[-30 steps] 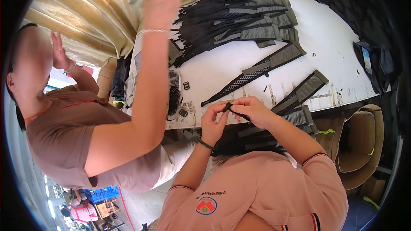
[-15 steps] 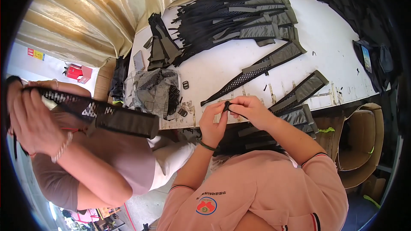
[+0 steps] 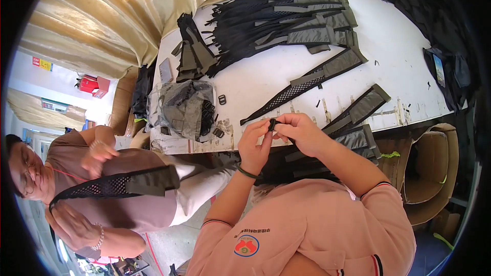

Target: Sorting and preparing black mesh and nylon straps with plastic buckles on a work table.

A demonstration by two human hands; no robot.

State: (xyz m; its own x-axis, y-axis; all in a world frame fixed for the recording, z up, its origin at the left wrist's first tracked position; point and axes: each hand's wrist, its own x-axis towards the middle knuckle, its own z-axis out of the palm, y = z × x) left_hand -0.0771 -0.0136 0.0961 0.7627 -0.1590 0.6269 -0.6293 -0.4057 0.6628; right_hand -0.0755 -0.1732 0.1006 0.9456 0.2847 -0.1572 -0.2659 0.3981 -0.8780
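Pinching a small black piece (image 3: 272, 123) in the fingertips of my left hand (image 3: 253, 145) and right hand (image 3: 303, 134), near the frame's centre, I could lose it over the edge of the white table (image 3: 391, 71) if either pinch slackens.

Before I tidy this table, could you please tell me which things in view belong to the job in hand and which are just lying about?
Likely part of the job:
small black piece, held by the left hand and right hand
mesh straps
loose buckles
clear bag

Seemingly just lying about:
black scraps
carton
flat grey rectangle, kind unclear
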